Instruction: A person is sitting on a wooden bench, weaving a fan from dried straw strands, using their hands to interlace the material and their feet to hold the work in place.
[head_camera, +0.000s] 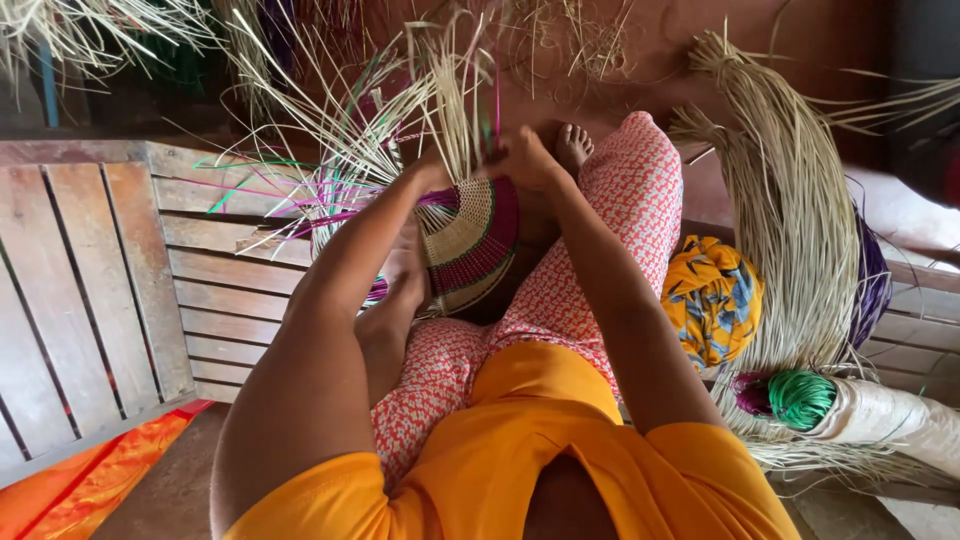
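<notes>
Wooden slat bench (210, 270) | left hand (432, 172), right hand (522, 158) grips clenched on straw strands (455, 110) | woven basket (470, 240) below

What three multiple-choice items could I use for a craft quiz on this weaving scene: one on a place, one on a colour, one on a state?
1. Where does the yellow-and-blue patterned cloth bundle lie?
A. beside the person's right leg
B. on the slatted wooden pallet
C. on the basket

2. What colour is the bundle end next to the purple one?
A. red
B. green
C. white

3. The woven basket is:
A. finished
B. unfinished, loose straw strands sticking up
C. lidded

Answers: 1 A, it sits right of the patterned trousers; 2 B, bright green; 3 B, both hands, left hand and right hand, grip loose strands.
</notes>
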